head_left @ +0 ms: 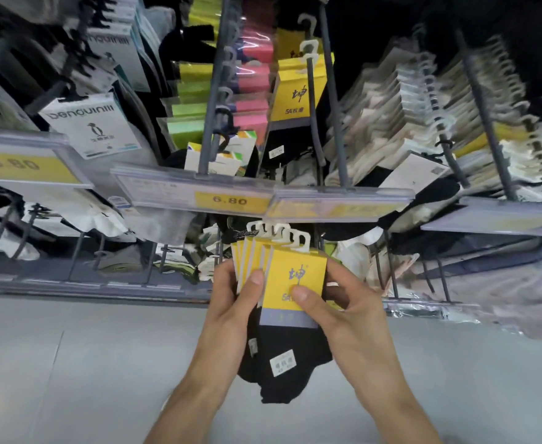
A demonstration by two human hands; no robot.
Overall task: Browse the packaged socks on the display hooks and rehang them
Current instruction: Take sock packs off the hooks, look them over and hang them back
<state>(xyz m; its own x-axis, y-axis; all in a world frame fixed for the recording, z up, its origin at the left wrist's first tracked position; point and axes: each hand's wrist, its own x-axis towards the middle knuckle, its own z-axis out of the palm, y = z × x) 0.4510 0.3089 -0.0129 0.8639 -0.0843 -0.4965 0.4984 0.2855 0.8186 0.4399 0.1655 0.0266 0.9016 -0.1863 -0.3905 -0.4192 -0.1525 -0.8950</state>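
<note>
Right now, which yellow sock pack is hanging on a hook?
The yellow sock pack up top, above the 6.80 price tag. The other yellow packs are fanned out, held by the left hand and right hand.

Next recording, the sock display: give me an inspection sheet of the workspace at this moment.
Surface: no table; grey floor below the racks.
Job's things: fanned yellow-carded sock packs held in both hands, tabs just under the price rail; whether they are on a hook cannot be told. A matching yellow pack hangs on the hook above.
Clutter: white packs jumbled on the lower row.
Grippers: left hand grips the fan from its left side; right hand pinches the front pack, thumb on its card.
Cables: nothing seen.
Surroundings: rail tag reads 6.80; penguin-logo packs, pink packs and beige packs on upper hooks.
</note>
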